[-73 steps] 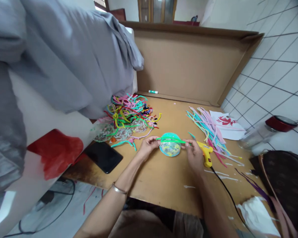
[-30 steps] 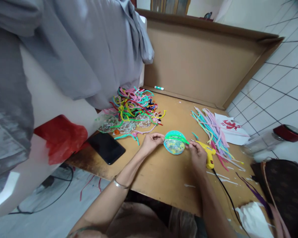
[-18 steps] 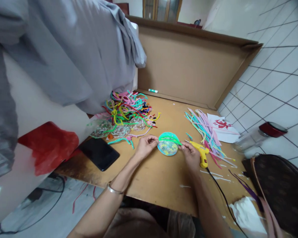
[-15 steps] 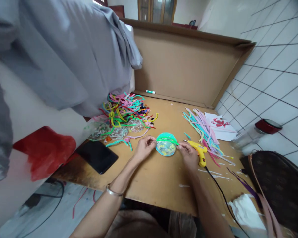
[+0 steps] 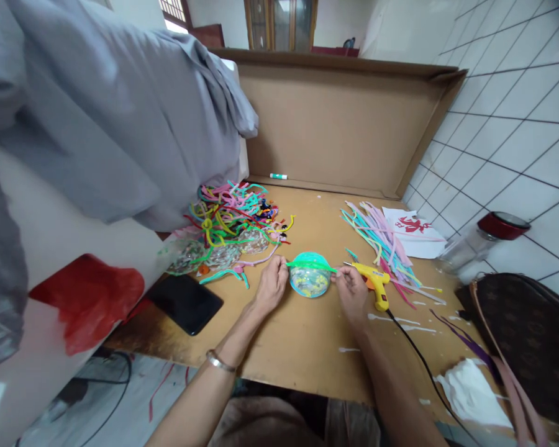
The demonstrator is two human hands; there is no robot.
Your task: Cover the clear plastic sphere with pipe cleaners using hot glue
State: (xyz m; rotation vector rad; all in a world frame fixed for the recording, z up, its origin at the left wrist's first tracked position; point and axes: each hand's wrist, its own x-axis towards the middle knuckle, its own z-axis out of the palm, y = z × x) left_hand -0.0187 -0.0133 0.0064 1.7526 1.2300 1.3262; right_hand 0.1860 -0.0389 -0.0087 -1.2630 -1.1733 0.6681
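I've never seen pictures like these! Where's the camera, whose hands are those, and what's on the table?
There's no robot here, just a person wearing a camera on their head, so we look forward and down at their own arms. The left hand and right hand hold the ends of a bright green strip across a round, see-through piece with a blue edge. On the table, a yellow glue gun lies by the right hand, near a bundle of pastel strips. Over on the left are a colourful tangle of strips and a black phone-like slab. A bottle with a red lid stands at the right.
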